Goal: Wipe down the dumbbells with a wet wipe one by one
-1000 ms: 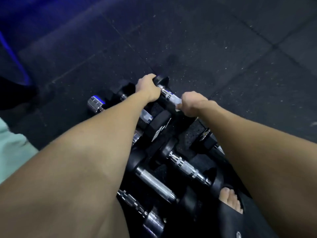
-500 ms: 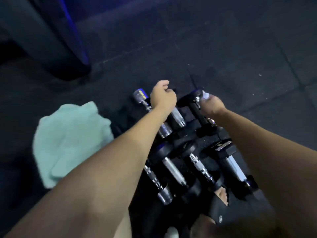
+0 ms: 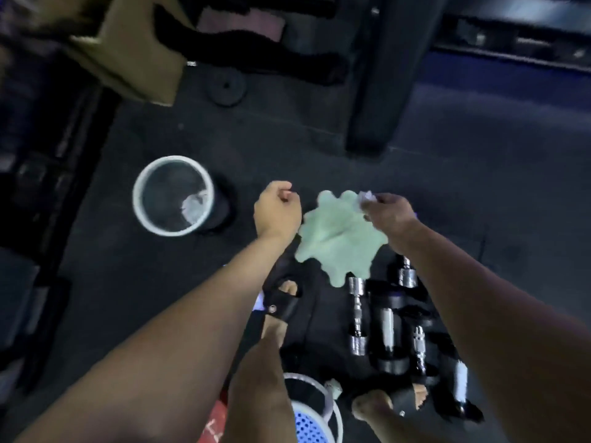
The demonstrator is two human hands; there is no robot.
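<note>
Both hands [image 3: 277, 210] off the dumbbells [image 3: 388, 334]

Dark rubber floor [image 3: 479, 174] — dumbbells [image 3: 388, 330] clustered, pale green cloth [image 3: 339, 238] beside them, white-rimmed bin [image 3: 174, 195]
</note>
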